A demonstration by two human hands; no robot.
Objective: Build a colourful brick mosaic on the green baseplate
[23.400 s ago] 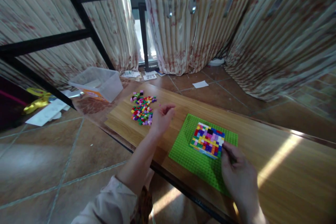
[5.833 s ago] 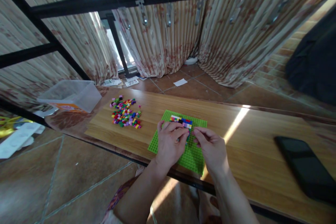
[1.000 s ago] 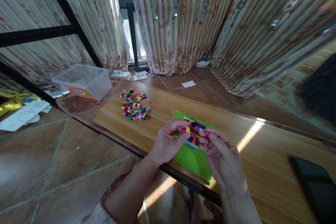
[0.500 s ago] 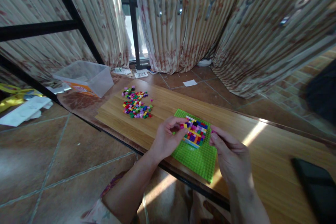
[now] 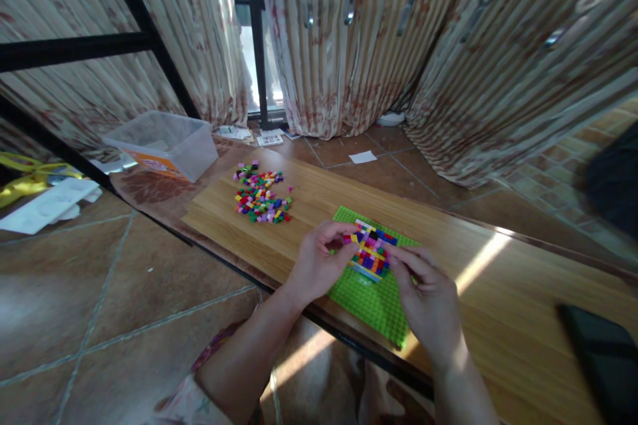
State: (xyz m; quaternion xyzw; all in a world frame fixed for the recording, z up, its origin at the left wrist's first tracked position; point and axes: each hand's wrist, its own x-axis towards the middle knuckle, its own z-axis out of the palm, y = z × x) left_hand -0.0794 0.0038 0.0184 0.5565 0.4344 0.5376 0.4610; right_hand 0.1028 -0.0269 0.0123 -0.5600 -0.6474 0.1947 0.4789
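Note:
A low, multicoloured block of toy bricks [image 5: 373,254] stands on a green studded baseplate [image 5: 371,305]. At the block's left side, my left hand [image 5: 323,255] has thumb and index finger closed around small bricks, a yellow one [image 5: 355,238] and a red one showing between them. Whether those bricks are joined to the block I cannot tell. From the right, my right hand [image 5: 426,289] reaches the block's right edge with its fingertips pinched together. The small brick in that pinch is mostly hidden by the fingers.
A pile of loose coloured bricks [image 5: 262,202] lies on the wooden board [image 5: 309,192] to the left. Behind it stands a clear plastic bin [image 5: 192,149]. A dark, flat device [image 5: 598,352] rests at the right. Black metal bars [image 5: 74,44] cross overhead and left.
My right hand has moved left, bringing the magenta brick from beside the block to its right edge. My left hand keeps its grip at the left side.

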